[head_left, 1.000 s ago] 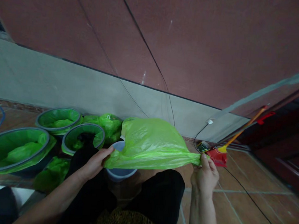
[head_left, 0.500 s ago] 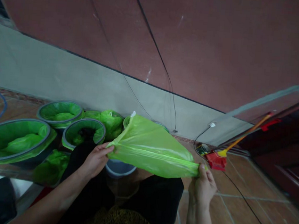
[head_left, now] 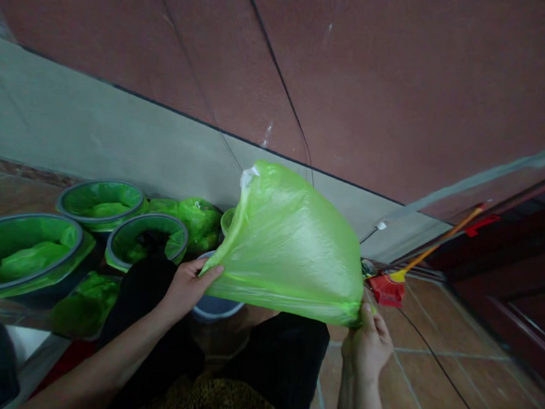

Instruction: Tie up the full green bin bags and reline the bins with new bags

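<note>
Compared with half a second ago, the green bag [head_left: 292, 251] has filled out: it was a flatter, slanting sheet, and now it balloons, its upper edge standing higher against the wall [head_left: 132, 119]. The white piece [head_left: 249, 176] at its upper left corner has risen too. The left hand [head_left: 191, 286] still pinches the lower left corner between thumb and fingers, and the right hand [head_left: 369, 340] keeps its fingers closed on the gathered right end, so the bag stays stretched between them, in front of the person above the knees. A grey-blue bin [head_left: 218, 308] stands below, partly hidden by the bag.

The floor [head_left: 428, 384] is brown tile with pale joints. To the left stand three bins lined in green: a large one [head_left: 79, 257], one behind it [head_left: 141, 202] and a smaller one [head_left: 184, 238]. A bulging green bundle [head_left: 199, 223] lies near the wall, which is reddish above and pale below. To the right, a red tool [head_left: 386, 291] with a yellow-orange handle leans near a dark red door [head_left: 516, 302], and a black cable [head_left: 448, 379] crosses the tiles.
</note>
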Demonstrator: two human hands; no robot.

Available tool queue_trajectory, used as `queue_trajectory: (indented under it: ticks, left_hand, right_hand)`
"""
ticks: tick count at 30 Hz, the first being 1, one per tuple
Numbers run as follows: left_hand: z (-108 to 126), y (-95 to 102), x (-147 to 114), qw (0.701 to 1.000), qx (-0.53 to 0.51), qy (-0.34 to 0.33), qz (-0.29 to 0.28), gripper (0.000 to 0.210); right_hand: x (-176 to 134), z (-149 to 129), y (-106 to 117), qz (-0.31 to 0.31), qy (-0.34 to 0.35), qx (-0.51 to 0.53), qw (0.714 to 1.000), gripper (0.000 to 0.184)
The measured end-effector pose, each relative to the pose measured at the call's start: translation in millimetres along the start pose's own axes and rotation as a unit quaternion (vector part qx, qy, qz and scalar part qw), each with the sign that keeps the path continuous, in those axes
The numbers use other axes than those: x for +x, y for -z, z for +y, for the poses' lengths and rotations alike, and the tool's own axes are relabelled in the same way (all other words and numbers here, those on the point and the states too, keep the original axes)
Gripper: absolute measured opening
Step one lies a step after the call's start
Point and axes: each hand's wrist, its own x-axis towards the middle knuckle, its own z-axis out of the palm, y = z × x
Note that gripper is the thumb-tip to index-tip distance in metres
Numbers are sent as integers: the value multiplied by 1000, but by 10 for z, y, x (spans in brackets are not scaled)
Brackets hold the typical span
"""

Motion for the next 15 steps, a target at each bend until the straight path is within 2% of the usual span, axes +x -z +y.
queue_trajectory:
  ticks: [5, 11, 13, 15]
  left_hand:
    - [-51, 62, 106, 984, 126, -91, 88, 27]
    - [11, 140, 142, 932, 290, -160, 146, 21]
    - [-7, 158, 182, 926, 303, -164, 151, 19]
    - [-50, 175, 236, 937, 277, -152, 147, 17]
  right_hand:
    - [-5, -51, 28, -2, 23, -36, 999, 37]
    - [4, -56, 35, 2, 40, -58, 998, 36]
    - [1, -59, 31, -3, 43, -62, 997, 36]
    - [-10, -68, 23, -4, 39, -64, 997, 37]
